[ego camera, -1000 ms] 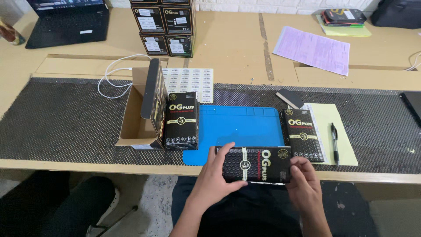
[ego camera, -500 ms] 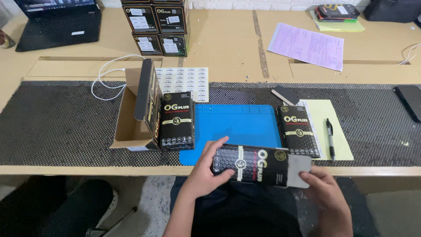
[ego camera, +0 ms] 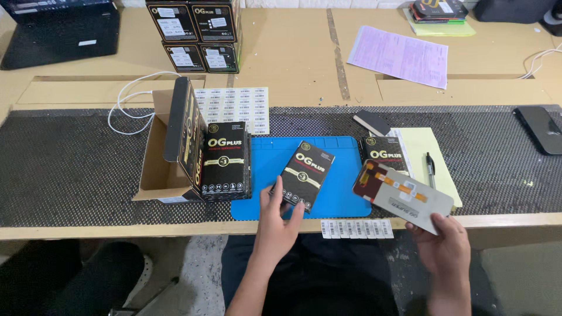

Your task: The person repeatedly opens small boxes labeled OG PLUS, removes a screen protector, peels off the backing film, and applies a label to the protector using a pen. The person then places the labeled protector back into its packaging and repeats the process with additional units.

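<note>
My left hand (ego camera: 277, 217) grips the near end of a small black box with gold print (ego camera: 306, 173), resting tilted on the blue mat (ego camera: 339, 193). My right hand (ego camera: 446, 246) holds a flat grey panel with orange flex strips (ego camera: 403, 195) by its near corner, lifted over the table's front edge. A strip of small white labels (ego camera: 357, 228) lies on the table edge between my hands.
An open cardboard box (ego camera: 157, 164) stands at left with black boxes (ego camera: 225, 161) upright beside it. Another black box (ego camera: 383, 153), yellow paper with a pen (ego camera: 430, 168), a label sheet (ego camera: 234, 105), stacked boxes (ego camera: 193, 35), a laptop (ego camera: 58, 29) and a phone (ego camera: 538, 129) surround the mat.
The grey panel has come out of the black box. My left hand has carried the box forward onto the blue mat; my right hand has moved right with the panel.
</note>
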